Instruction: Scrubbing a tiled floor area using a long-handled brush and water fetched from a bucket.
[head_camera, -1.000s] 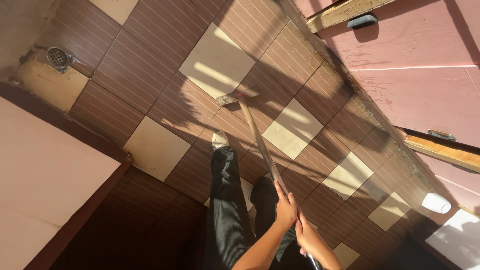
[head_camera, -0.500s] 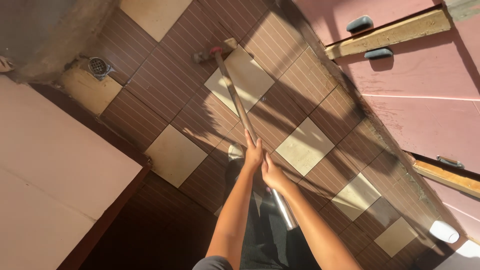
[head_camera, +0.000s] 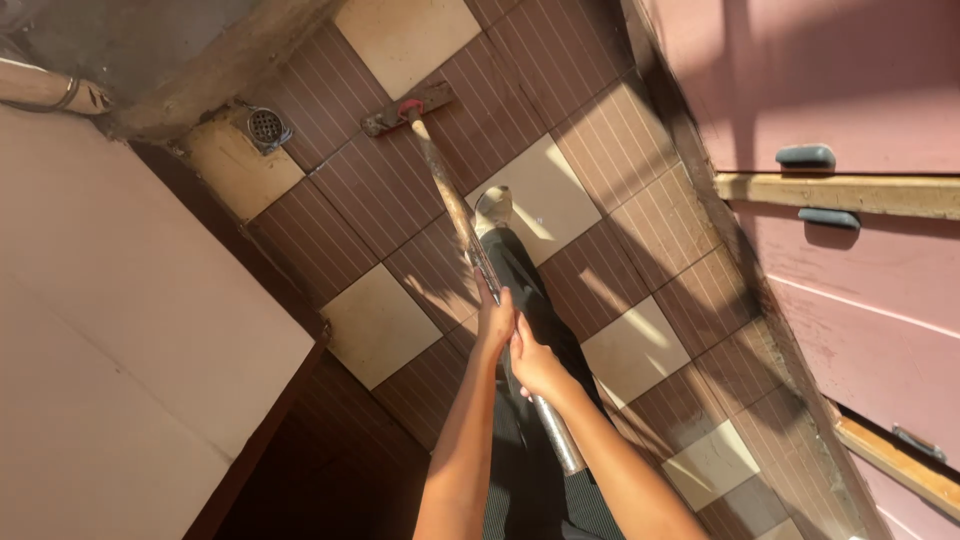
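Both my hands grip a long-handled floor scrubber (head_camera: 452, 200). My left hand (head_camera: 494, 322) holds the wooden shaft higher up. My right hand (head_camera: 537, 362) is closed around it just below, near the metal end of the handle. The scrubber's flat head (head_camera: 408, 108) rests on a brown ribbed tile, close to a round metal floor drain (head_camera: 266, 125). My dark trouser leg and light shoe (head_camera: 493, 209) stand beside the shaft on a cream tile.
The floor is a checker of brown ribbed and cream tiles (head_camera: 375, 325). A pale wall panel (head_camera: 110, 330) runs along the left. Pink cabinet doors with dark handles (head_camera: 805, 156) line the right side. A pipe (head_camera: 45, 88) sits at the upper left.
The scrubber head has slid across the tiles toward the drain. My arms have stretched further out, and the view has shifted with them.
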